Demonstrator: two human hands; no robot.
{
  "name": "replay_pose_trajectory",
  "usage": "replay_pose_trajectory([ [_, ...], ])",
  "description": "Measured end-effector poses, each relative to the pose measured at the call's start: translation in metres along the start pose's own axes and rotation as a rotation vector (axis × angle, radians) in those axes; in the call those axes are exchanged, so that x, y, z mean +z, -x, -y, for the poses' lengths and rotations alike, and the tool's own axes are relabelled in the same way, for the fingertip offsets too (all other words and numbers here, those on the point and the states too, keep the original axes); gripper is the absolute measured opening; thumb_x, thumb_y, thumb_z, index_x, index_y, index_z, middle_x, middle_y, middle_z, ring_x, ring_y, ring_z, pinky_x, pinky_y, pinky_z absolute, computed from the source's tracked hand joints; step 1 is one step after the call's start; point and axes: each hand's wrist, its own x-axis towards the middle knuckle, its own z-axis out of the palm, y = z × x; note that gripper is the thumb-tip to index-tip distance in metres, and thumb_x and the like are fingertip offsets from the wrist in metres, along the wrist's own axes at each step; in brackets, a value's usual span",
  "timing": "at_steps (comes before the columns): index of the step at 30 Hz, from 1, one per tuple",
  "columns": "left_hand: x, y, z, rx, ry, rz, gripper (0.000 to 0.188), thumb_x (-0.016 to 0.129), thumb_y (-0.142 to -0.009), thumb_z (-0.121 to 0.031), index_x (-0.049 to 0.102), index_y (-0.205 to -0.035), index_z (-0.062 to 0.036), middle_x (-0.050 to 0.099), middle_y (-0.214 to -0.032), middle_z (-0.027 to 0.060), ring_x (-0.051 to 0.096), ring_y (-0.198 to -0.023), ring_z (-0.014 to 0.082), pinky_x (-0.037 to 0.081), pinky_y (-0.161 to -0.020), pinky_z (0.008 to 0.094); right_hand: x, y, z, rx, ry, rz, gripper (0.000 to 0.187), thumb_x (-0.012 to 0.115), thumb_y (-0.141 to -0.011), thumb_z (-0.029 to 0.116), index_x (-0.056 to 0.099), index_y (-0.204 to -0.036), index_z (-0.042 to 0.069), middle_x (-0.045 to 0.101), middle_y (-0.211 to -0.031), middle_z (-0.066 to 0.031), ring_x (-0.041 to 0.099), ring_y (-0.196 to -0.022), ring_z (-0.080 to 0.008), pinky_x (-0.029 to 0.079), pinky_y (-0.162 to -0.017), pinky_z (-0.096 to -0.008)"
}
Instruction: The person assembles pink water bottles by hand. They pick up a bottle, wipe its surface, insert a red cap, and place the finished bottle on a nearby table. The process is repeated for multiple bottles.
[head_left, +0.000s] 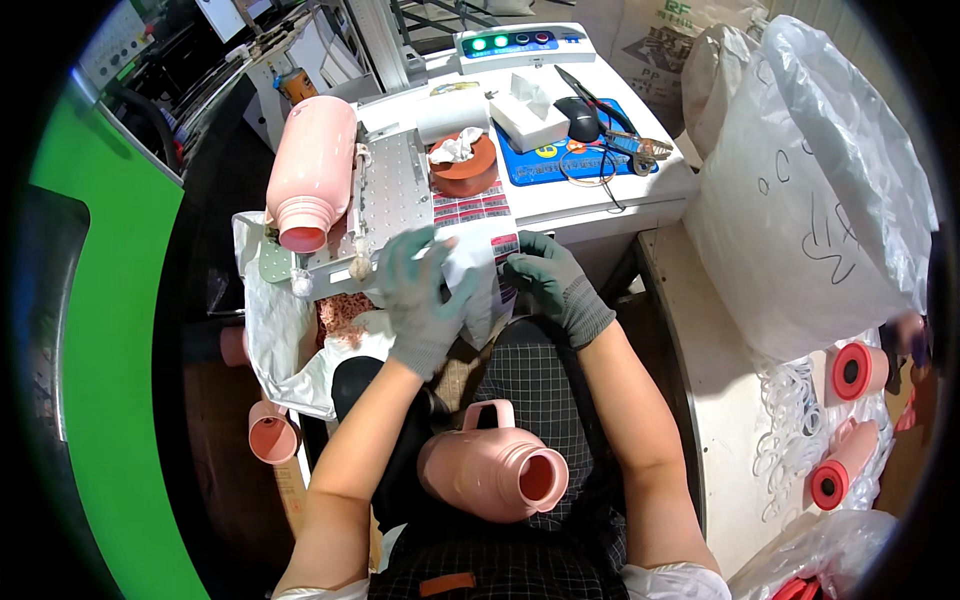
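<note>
A strip of red-and-white labels (472, 207) runs across the white table and hangs over its front edge. At the hanging end, my gloved right hand (553, 283) has its fingers closed on the strip's right side. My gloved left hand (425, 295) is just left of the strip, slightly blurred, its fingers and thumb spread with nothing visible in them. Across my lap lies a pink jug body (490, 470), its handle up and its open mouth turned right. A second pink jug body (312, 170) rests tilted on the perforated metal fixture at the table's left.
A reddish-brown round weight (464, 175) with crumpled tissue sits on the labels. Behind are a tissue box (530, 122), mouse (578, 118) and pliers (640, 150). A large white plastic sack (800, 210) stands right; a white bag (285, 340) hangs left, near another pink jug (273, 435).
</note>
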Motion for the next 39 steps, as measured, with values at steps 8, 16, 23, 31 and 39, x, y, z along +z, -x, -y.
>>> replay_pose_trajectory([
  [8, 0.036, -0.037, -0.002, 0.193, -0.085, 0.078, 0.027, 0.082, -0.080, -0.031, 0.073, -0.100, -0.0156, 0.066, -0.112, 0.0026, 0.056, -0.120, 0.0323, 0.037, -0.112, 0.0543, -0.009, -0.015, -0.014, -0.011, 0.151, 0.033, 0.036, 0.068, -0.094, 0.005, 0.066, -0.128, -0.006, 0.072, -0.103, -0.0071, 0.065, -0.087, -0.0116, 0.054, -0.078, -0.0264],
  [16, 0.038, -0.034, -0.001, 0.179, -0.053, 0.090, 0.018, 0.081, -0.079, -0.026, 0.072, -0.091, -0.0149, 0.067, -0.102, 0.0007, 0.060, -0.110, 0.0294, 0.038, -0.113, 0.0560, -0.001, -0.011, -0.012, -0.052, 0.235, -0.023, 0.036, 0.067, -0.092, 0.004, 0.068, -0.127, -0.006, 0.072, -0.104, -0.0067, 0.064, -0.088, -0.0102, 0.054, -0.079, -0.0260],
  [23, 0.038, -0.031, -0.006, 0.116, -0.002, 0.079, 0.016, 0.082, -0.079, -0.026, 0.073, -0.087, -0.0153, 0.067, -0.103, 0.0007, 0.059, -0.109, 0.0298, 0.039, -0.110, 0.0536, -0.004, -0.006, -0.016, -0.057, 0.166, 0.006, 0.036, 0.067, -0.091, 0.003, 0.068, -0.126, -0.005, 0.073, -0.103, -0.0056, 0.064, -0.088, -0.0096, 0.053, -0.078, -0.0250],
  [31, 0.042, -0.031, -0.003, 0.089, 0.008, 0.103, 0.015, 0.081, -0.079, -0.026, 0.075, -0.086, -0.0144, 0.067, -0.106, 0.0020, 0.057, -0.112, 0.0326, 0.041, -0.105, 0.0502, -0.004, -0.009, -0.014, -0.039, 0.248, -0.017, 0.038, 0.069, -0.092, 0.004, 0.066, -0.128, -0.005, 0.072, -0.104, -0.0071, 0.064, -0.089, -0.0107, 0.053, -0.079, -0.0259],
  [39, -0.058, 0.075, -0.050, -0.087, 0.444, 0.182, 0.020, 0.080, -0.083, -0.009, 0.074, -0.102, -0.0086, 0.072, -0.105, 0.0111, 0.069, -0.103, 0.0337, 0.055, -0.092, 0.0460, 0.002, 0.134, 0.019, -0.084, 0.271, -0.283, 0.039, 0.064, -0.107, 0.022, 0.060, -0.138, -0.001, 0.070, -0.107, -0.0090, 0.066, -0.085, -0.0127, 0.055, -0.074, -0.0266],
])
